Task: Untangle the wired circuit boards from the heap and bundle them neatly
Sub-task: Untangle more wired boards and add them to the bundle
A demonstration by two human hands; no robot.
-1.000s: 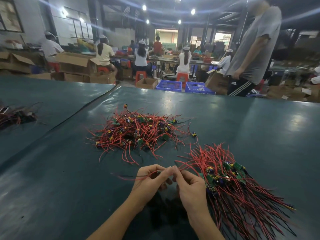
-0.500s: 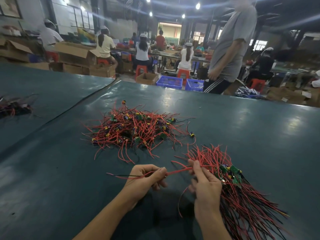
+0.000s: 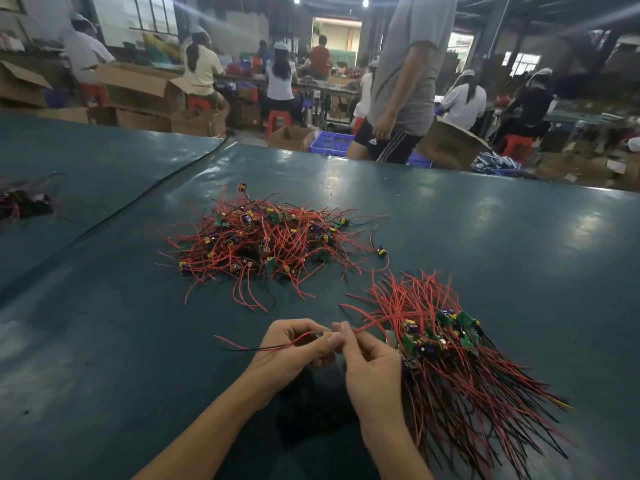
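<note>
Both forearms are reaching in from the bottom edge of the frame, converging low centre. Left hand (image 3: 294, 348) is curling its fingers, thumb and forefinger pinching a red wire (image 3: 372, 324). Right hand (image 3: 370, 368) is pinching the same wire, fingertips touching the left's.

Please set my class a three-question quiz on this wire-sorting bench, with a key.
1. True or false: the tangled heap lies nearer the person than the combed bundle.
2. What do the left hand and right hand pinch between them? A) a cardboard box B) a wired board C) nothing
3. Fill in: the combed bundle lies to the person's ____.
Key: 1 false; 2 B; 3 right.
</note>
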